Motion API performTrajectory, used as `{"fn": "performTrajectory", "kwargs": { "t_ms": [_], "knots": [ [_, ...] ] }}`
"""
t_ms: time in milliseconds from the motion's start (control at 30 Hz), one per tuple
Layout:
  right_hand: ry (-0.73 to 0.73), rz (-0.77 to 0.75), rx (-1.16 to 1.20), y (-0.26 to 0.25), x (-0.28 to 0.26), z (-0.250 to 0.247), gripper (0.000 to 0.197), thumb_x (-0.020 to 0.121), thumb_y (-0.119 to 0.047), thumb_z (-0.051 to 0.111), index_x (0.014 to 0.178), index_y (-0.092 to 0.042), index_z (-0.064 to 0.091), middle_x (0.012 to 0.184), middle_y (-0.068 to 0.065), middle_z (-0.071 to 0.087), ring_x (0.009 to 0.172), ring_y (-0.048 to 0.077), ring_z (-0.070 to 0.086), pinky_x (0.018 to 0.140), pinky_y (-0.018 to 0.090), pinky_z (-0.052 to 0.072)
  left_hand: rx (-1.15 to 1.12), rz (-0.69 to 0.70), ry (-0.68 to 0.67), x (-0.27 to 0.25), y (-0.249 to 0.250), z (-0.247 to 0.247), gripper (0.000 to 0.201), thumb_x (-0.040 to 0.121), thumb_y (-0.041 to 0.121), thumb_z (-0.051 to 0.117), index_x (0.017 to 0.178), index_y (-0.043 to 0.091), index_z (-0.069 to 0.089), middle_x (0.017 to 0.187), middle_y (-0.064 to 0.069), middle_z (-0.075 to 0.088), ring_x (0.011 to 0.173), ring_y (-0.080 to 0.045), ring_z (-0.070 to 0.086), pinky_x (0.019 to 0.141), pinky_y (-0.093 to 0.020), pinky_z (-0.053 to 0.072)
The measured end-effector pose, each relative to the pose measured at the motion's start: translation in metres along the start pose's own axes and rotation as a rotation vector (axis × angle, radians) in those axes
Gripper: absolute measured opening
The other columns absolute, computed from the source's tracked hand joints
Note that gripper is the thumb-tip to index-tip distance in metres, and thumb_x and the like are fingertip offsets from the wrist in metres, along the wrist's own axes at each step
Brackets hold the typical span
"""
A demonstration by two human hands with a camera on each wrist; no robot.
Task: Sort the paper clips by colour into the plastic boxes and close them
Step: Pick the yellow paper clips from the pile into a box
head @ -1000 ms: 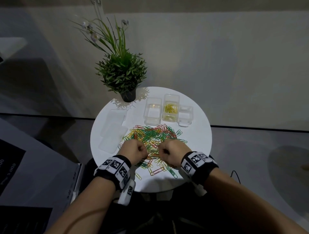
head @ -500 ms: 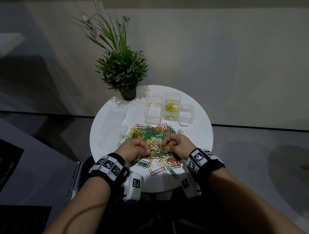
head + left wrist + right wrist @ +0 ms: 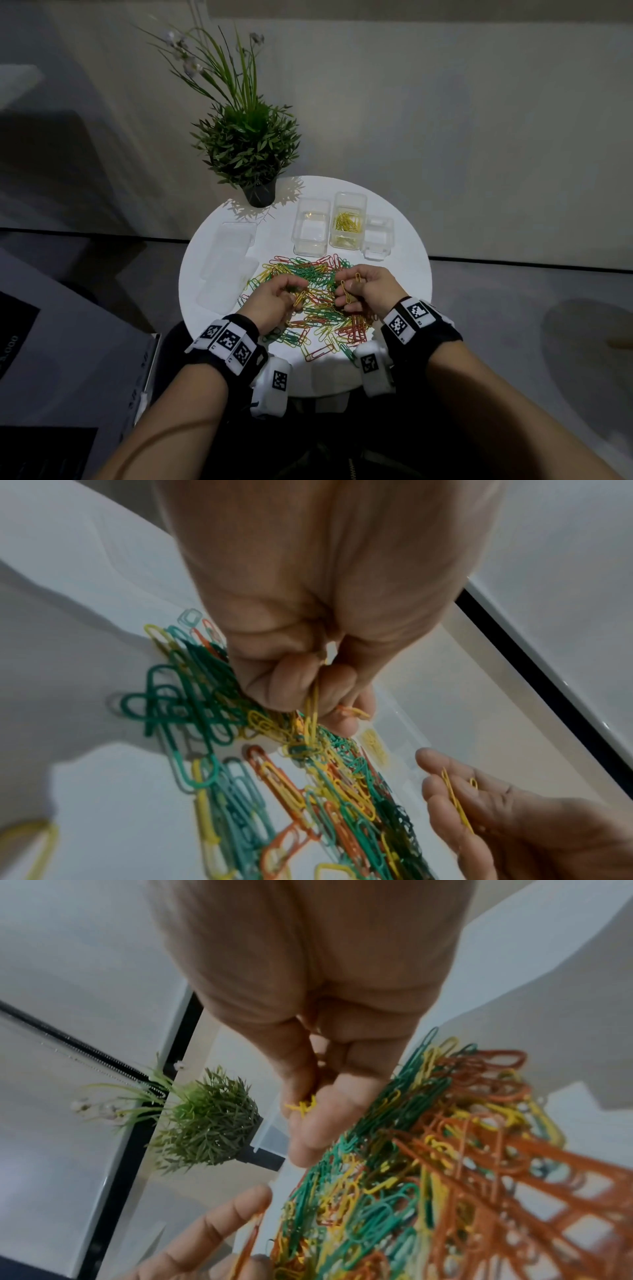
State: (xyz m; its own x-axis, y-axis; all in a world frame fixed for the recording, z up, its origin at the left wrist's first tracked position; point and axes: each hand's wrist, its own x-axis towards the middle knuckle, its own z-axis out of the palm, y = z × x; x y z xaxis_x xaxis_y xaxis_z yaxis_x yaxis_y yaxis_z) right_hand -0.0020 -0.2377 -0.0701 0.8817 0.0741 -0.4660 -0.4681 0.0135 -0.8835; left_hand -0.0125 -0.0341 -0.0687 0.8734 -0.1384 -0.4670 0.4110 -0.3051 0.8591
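While our hands work above it, the heap of paper clips [image 3: 308,301] lies spread over the near half of the round white table [image 3: 404,274], red, green and yellow mixed together. Our left hand [image 3: 277,301] is curled over the heap's left side, and its fingers [image 3: 291,685] pinch a few yellow clips [image 3: 313,712] that hang down into the pile. Our right hand [image 3: 370,291] sits over the heap's right side, turned partly palm-up, with its fingers curled loosely around several yellow clips [image 3: 349,291]; one of them sticks up past the fingertips.

Beyond the heap, three clear plastic boxes stand in a row, touching or nearly so, all without lids. We see scarcely anything in the left box [image 3: 310,229]. The middle box [image 3: 347,222] holds a small batch of yellow clips. Of the right box [image 3: 376,236], which is lower than the others, we cannot tell the contents. To the left of the heap, the clear lids [image 3: 229,263] lie flat on the table, overlapping one another.

At the far left edge of the table stands a potted plant [image 3: 246,147] in a dark pot, its long grass blades and small pale flowers rising against the wall. Both our wrists carry black bands [image 3: 226,342] with white printed markers.
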Motion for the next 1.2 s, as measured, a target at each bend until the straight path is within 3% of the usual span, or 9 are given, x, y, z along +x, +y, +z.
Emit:
{"fn": "performTrajectory", "kwargs": {
  "t_ms": [133, 233, 400, 533, 667, 767, 933, 1100, 1200],
  "knots": [
    [0.003, 0.058, 0.13, -0.006, 0.003, 0.003, 0.025, 0.095, 0.006, 0.042, 0.085, -0.006, 0.061, 0.064, 0.008, 0.052, 0.044, 0.011, 0.05, 0.037, 0.017, 0.041, -0.082, -0.031, 0.01, -0.001, 0.005, 0.001, 0.007, 0.093, 0.009, 0.059, 0.097, 0.014, 0.061, 0.071, -0.004, 0.061, 0.052, -0.011, 0.052, 0.044, -0.019, 0.036],
    [-0.012, 0.085, 0.143, -0.008, 0.002, 0.004, 0.013, 0.094, -0.004, 0.052, 0.083, -0.009, 0.054, 0.059, 0.006, 0.045, 0.041, 0.011, 0.04, 0.035, 0.016, 0.031, -0.083, -0.014, -0.014, -0.002, 0.002, 0.0, 0.022, 0.083, -0.001, 0.069, 0.101, 0.009, 0.059, 0.074, -0.008, 0.061, 0.068, -0.02, 0.067, 0.045, -0.018, 0.045],
    [-0.122, -0.074, -0.449, -0.008, -0.019, 0.003, 0.014, 0.075, -0.002, 0.077, 0.071, -0.01, 0.066, 0.061, -0.006, 0.065, 0.055, 0.004, 0.061, 0.055, 0.016, 0.048, -0.053, 0.048, 0.023, 0.0, 0.0, 0.002, 0.015, 0.088, -0.004, 0.061, 0.103, -0.001, 0.06, 0.077, -0.014, 0.069, 0.056, -0.007, 0.066, 0.052, -0.017, 0.05],
    [-0.214, -0.162, -1.172, -0.002, -0.022, 0.013, 0.021, 0.072, -0.016, 0.078, 0.085, -0.031, 0.073, 0.07, -0.014, 0.062, 0.07, 0.012, 0.065, 0.064, 0.023, 0.05, 0.013, 0.077, 0.066, 0.004, -0.005, 0.002, 0.006, 0.092, 0.004, 0.059, 0.088, 0.008, 0.056, 0.079, -0.009, 0.073, 0.05, -0.01, 0.057, 0.057, -0.026, 0.047],
    [-0.266, -0.286, -1.417, -0.002, -0.023, 0.021, 0.029, 0.078, -0.025, 0.074, 0.105, -0.036, 0.07, 0.105, -0.012, 0.069, 0.1, 0.013, 0.062, 0.079, 0.023, 0.045, 0.122, 0.114, 0.107, 0.006, -0.004, 0.001, 0.01, 0.089, 0.012, 0.066, 0.08, 0.013, 0.068, 0.077, -0.008, 0.07, 0.063, -0.018, 0.059, 0.065, -0.029, 0.049],
    [-0.28, -0.366, -1.501, -0.002, -0.023, 0.026, 0.021, 0.083, -0.024, 0.066, 0.102, -0.031, 0.069, 0.097, -0.007, 0.068, 0.098, 0.019, 0.061, 0.074, 0.024, 0.042, 0.145, 0.134, 0.131, 0.007, -0.003, -0.002, 0.006, 0.086, 0.016, 0.07, 0.085, 0.013, 0.075, 0.084, -0.006, 0.073, 0.075, -0.016, 0.064, 0.076, -0.03, 0.053],
    [-0.276, -0.412, -1.422, 0.001, -0.02, 0.03, 0.017, 0.086, -0.014, 0.047, 0.083, -0.02, 0.063, 0.077, -0.003, 0.067, 0.077, 0.021, 0.062, 0.069, 0.03, 0.052, 0.064, 0.12, 0.171, 0.005, -0.001, -0.004, 0.012, 0.087, 0.009, 0.068, 0.097, 0.005, 0.074, 0.093, -0.009, 0.072, 0.082, -0.019, 0.065, 0.081, -0.031, 0.055],
    [-0.177, -0.227, -1.023, 0.002, -0.014, 0.016, 0.027, 0.088, -0.003, 0.05, 0.074, -0.025, 0.059, 0.068, -0.014, 0.058, 0.065, 0.003, 0.056, 0.06, 0.02, 0.045, -0.053, 0.081, 0.1, 0.0, -0.001, -0.007, 0.016, 0.091, 0.012, 0.063, 0.097, 0.001, 0.073, 0.077, -0.001, 0.07, 0.066, -0.007, 0.06, 0.056, -0.012, 0.046],
    [-0.15, -0.176, -0.768, -0.001, -0.014, 0.009, 0.028, 0.087, 0.0, 0.057, 0.07, -0.022, 0.058, 0.069, -0.013, 0.057, 0.068, 0.004, 0.053, 0.071, 0.025, 0.044, -0.117, 0.003, 0.04, -0.001, -0.003, -0.008, 0.014, 0.092, 0.012, 0.06, 0.095, 0.009, 0.074, 0.056, 0.004, 0.06, 0.047, -0.007, 0.046, 0.043, -0.014, 0.036]
  ]
}}
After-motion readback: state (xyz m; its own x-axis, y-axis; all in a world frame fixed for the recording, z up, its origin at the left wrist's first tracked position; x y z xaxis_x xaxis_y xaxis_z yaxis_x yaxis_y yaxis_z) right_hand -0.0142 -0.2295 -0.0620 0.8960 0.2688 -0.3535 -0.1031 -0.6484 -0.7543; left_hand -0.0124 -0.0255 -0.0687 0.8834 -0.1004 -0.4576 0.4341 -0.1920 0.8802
